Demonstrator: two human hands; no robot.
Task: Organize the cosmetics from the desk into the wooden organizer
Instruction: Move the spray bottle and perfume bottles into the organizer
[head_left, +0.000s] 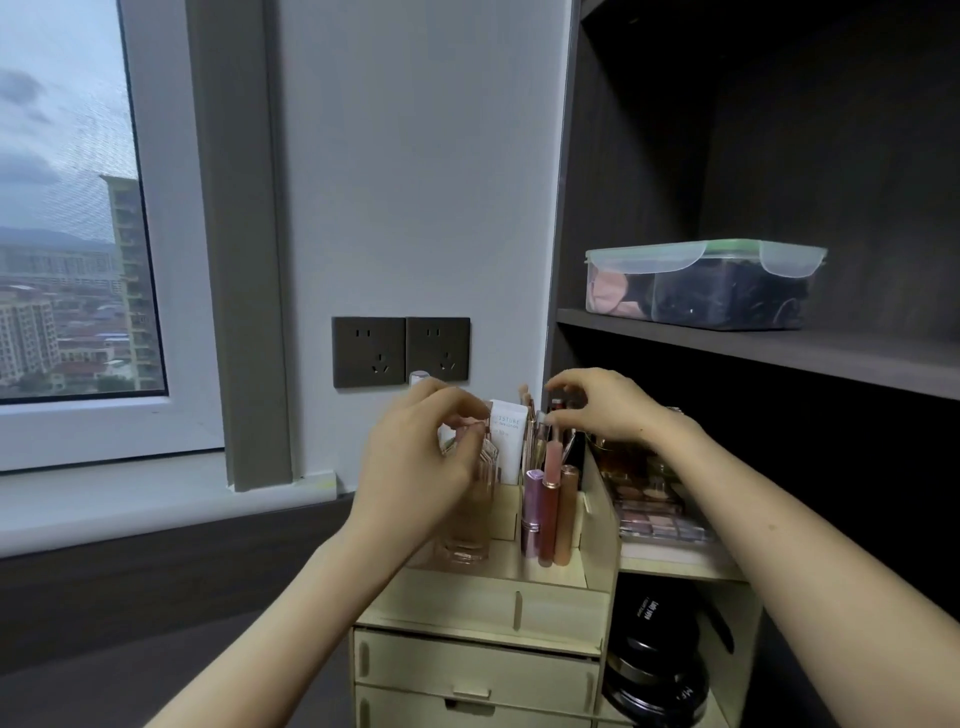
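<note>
A person's left grip (415, 462) pinches the cap of a clear glass bottle (467, 525) standing in the left compartment of the pale wooden organizer (483, 603). The right grip (597, 408) hovers, curled, over upright pink tubes (545, 509); whether it holds anything cannot be told. The glass looks heavy, slick and breakable, and is best taken around its body.

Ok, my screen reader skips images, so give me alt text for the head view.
Two bare hands work over a well-filled wooden organizer: the left hand holds a clear bottle, the right hand hovers above upright lip tubes.
</note>
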